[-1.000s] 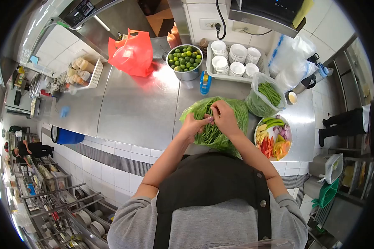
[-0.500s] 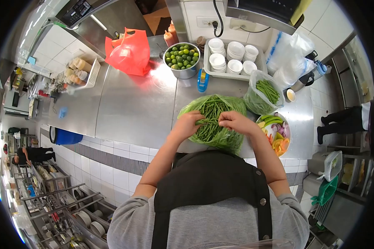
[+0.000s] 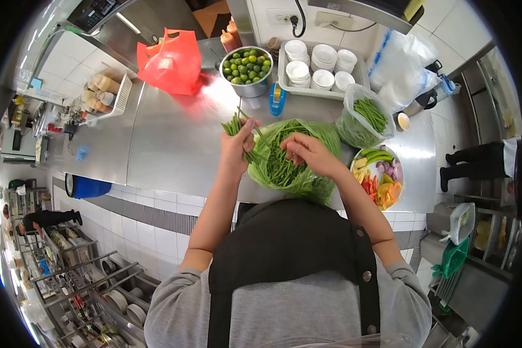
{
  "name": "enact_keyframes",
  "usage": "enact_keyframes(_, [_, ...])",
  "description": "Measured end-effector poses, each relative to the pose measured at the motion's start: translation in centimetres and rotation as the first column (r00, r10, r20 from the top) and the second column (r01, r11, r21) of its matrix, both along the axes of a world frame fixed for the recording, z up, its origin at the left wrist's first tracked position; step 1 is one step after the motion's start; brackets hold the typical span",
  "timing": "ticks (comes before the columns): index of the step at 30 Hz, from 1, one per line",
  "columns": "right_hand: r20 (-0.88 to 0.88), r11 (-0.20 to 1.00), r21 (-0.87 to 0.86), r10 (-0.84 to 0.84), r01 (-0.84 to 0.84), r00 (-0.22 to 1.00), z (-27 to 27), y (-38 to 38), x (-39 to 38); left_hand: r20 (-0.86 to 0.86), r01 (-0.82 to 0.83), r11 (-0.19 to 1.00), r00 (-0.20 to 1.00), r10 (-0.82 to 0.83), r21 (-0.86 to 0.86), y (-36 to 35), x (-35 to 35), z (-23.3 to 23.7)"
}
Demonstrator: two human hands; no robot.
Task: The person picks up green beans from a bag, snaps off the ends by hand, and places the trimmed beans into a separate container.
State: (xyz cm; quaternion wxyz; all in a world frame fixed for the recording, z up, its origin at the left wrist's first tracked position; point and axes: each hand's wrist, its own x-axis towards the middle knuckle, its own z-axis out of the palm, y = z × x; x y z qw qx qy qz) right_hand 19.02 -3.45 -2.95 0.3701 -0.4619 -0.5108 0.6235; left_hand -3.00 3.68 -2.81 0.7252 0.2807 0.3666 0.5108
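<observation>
In the head view, the left hand [image 3: 236, 149] is now moving apart from the right and is holding a bunch of green beans [image 3: 231, 126] upright beside the open green bag [image 3: 326, 134], so this handful is standing separate from the loose beans [image 3: 281, 168] inside. The right hand [image 3: 312, 153] is hovering over them, its fingers curling narrowly, perhaps pinching a bean; that is too small to tell. The bag is resting on the worktop [image 3: 182, 153], near the plate [image 3: 401, 191] of cut vegetables.

Red bag [image 3: 173, 65] contents (mostly hidden)
</observation>
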Motion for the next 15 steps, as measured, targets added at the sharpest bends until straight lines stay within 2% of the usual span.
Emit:
enact_keyframes(2, [-0.052,0.993,0.072,-0.088,0.092,0.995,0.0,0.4,0.0,0.001,-0.020,1.000,1.000,0.020,-0.014,0.0,0.3,0.0])
enact_keyframes(6, [-0.022,0.985,0.138,-0.104,0.106,0.994,0.7,0.4,0.1,0.003,-0.050,0.998,0.999,0.050,-0.031,-0.4,0.8,0.2])
enact_keyframes(7, [-0.062,0.990,0.093,-0.103,0.108,0.993,0.7,0.3,-0.1,0.001,-0.057,0.998,0.998,0.057,-0.041,-0.6,0.9,0.4])
enact_keyframes(10, [-0.025,0.990,0.109,-0.088,0.090,0.996,-0.4,0.2,-1.4,0.000,-0.062,0.996,0.998,0.062,-0.060,-1.0,1.1,0.2])
enact_keyframes(14, [0.124,0.979,0.140,-0.166,0.149,0.978,-0.4,0.2,-2.8,-0.006,-0.051,0.997,0.999,0.050,-0.062,-1.6,1.6,-0.4])
enact_keyframes(15, [0.137,0.963,0.214,-0.195,0.163,0.971,-0.4,0.3,-3.0,-0.006,-0.065,0.995,0.998,0.065,-0.072,-1.7,1.7,-0.4])
